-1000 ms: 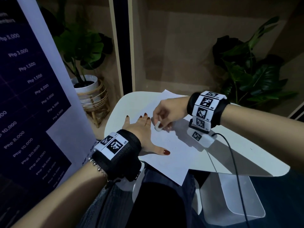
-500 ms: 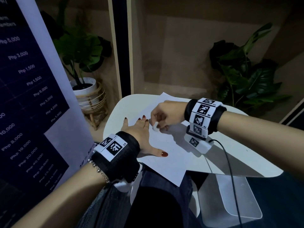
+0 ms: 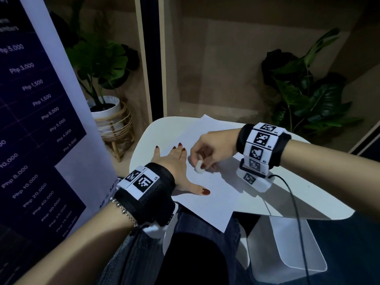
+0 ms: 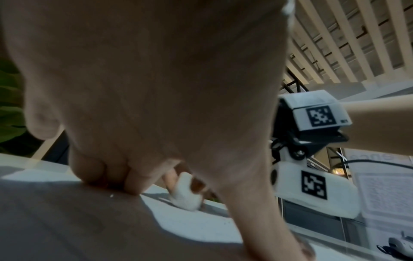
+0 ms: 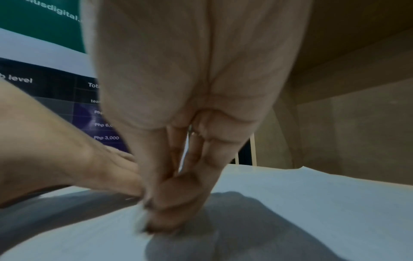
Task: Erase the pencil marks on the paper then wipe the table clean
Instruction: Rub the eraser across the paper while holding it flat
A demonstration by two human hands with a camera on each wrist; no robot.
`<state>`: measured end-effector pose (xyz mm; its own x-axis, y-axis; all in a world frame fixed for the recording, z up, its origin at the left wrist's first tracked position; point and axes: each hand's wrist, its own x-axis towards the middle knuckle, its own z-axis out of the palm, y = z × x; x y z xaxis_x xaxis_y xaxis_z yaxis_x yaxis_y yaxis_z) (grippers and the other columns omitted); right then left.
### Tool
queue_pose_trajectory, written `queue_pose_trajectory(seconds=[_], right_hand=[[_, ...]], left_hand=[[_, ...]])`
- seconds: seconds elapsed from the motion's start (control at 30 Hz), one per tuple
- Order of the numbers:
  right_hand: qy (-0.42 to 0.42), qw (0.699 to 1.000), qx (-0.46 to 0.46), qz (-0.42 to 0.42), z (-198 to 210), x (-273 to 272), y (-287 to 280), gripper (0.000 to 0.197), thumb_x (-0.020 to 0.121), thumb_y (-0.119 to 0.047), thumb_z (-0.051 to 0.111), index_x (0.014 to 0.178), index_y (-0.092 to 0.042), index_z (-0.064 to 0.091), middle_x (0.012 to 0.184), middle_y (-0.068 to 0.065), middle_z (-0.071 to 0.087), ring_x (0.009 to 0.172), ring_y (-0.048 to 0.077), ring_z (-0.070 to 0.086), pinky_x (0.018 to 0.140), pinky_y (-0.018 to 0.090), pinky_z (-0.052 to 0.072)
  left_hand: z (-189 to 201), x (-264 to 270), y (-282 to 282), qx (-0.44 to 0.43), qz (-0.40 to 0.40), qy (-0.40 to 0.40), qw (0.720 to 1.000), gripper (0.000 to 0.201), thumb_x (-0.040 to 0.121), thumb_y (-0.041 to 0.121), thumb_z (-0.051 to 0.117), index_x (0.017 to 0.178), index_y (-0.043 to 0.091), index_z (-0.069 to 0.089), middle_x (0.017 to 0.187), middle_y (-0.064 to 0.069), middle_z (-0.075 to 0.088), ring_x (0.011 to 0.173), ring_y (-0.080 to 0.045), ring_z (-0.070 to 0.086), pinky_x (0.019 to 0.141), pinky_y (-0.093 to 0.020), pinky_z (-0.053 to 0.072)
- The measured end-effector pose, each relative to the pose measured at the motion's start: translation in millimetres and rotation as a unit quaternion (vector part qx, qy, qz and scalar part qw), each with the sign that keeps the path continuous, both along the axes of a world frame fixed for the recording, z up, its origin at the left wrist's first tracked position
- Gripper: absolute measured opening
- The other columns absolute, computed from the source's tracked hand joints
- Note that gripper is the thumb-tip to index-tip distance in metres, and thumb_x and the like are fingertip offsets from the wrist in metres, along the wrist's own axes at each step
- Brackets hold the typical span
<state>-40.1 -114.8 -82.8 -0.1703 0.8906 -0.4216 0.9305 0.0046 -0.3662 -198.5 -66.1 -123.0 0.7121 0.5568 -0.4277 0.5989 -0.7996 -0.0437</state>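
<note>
Paper (image 3: 207,194) lay slanted across the near left part of the small white table (image 3: 308,200), its near corner hanging past the table's near edge and its far corner reaching almost to the far rim. On it, the right hand (image 3: 211,147) pinched a small white eraser (image 3: 199,167) between thumb and curled fingers, the eraser's lower end touching the sheet. Just left of it, the left hand (image 3: 174,163) lay flat on the paper, fingers straight and spread, thumb stretched out to the right. A cable (image 3: 296,212) ran from the right wrist across the table's near edge. A tall printed banner (image 3: 35,124) stood close on the left; one potted plant (image 3: 102,83) stood beyond it, another plant (image 3: 304,93) at the far right. The table's right half lay bare.
</note>
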Motion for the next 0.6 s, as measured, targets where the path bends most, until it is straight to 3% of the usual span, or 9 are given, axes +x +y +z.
queue_pose_trajectory(seconds=[0.1, 0.27, 0.43, 0.53, 0.6], right_hand=[[0.053, 0.994, -0.092, 0.027, 3.7, -2.5, -13.3, 0.008, 0.090, -0.006, 0.069, 0.093, -0.014, 0.069, 0.073, 0.006, 0.072, 0.062, 0.012, 0.065, 0.069, 0.018, 0.052], [-0.048, 0.996, 0.076, 0.000, -4.5, -3.8, -15.3, 0.010, 0.089, -0.019, 0.070, 0.099, -0.022, 0.068, 0.072, -0.012, 0.065, 0.064, 0.000, 0.056, 0.074, 0.021, 0.047], [0.038, 0.998, -0.037, 0.032, 0.3, -3.2, -35.6, 0.012, 0.090, -0.012, 0.069, 0.096, -0.023, 0.070, 0.078, 0.002, 0.073, 0.064, 0.005, 0.064, 0.070, 0.014, 0.049], [-0.029, 0.996, 0.078, 0.014, -5.8, -4.0, -31.3, 0.012, 0.090, -0.016, 0.069, 0.096, -0.026, 0.067, 0.071, -0.013, 0.063, 0.062, -0.006, 0.055, 0.064, 0.007, 0.040], [-0.032, 0.995, 0.092, 0.005, -7.2, -6.0, -33.7, 0.012, 0.090, -0.017, 0.069, 0.097, -0.026, 0.067, 0.070, -0.014, 0.060, 0.061, -0.006, 0.054, 0.063, 0.007, 0.038]], left_hand=[[-1.3, 1.0, 0.2, 0.002, 0.001, 0.008, 1.000, 0.136, 0.063, 0.096, 0.038, 0.155, 0.011, -0.014, 0.163, -0.002, -0.016, 0.151, -0.015, -0.004, 0.119, -0.057, -0.008], [-1.4, 0.7, 0.2, 0.000, 0.004, 0.003, 1.000, 0.136, 0.062, 0.096, 0.039, 0.155, 0.012, -0.014, 0.163, -0.003, -0.016, 0.151, -0.015, -0.006, 0.118, -0.056, -0.010], [-1.0, 0.1, -1.5, -0.002, 0.007, 0.001, 1.000, 0.141, 0.058, 0.097, 0.042, 0.155, 0.011, -0.013, 0.163, -0.003, -0.016, 0.151, -0.015, -0.007, 0.119, -0.056, -0.008], [-1.4, -0.2, -1.1, -0.006, 0.008, -0.003, 1.000, 0.142, 0.058, 0.097, 0.043, 0.155, 0.011, -0.014, 0.163, -0.003, -0.017, 0.151, -0.016, -0.007, 0.119, -0.056, -0.008], [-1.3, -0.1, -1.3, -0.006, 0.007, -0.001, 1.000, 0.141, 0.058, 0.097, 0.043, 0.155, 0.011, -0.015, 0.163, -0.003, -0.017, 0.151, -0.016, -0.008, 0.119, -0.056, -0.008]])
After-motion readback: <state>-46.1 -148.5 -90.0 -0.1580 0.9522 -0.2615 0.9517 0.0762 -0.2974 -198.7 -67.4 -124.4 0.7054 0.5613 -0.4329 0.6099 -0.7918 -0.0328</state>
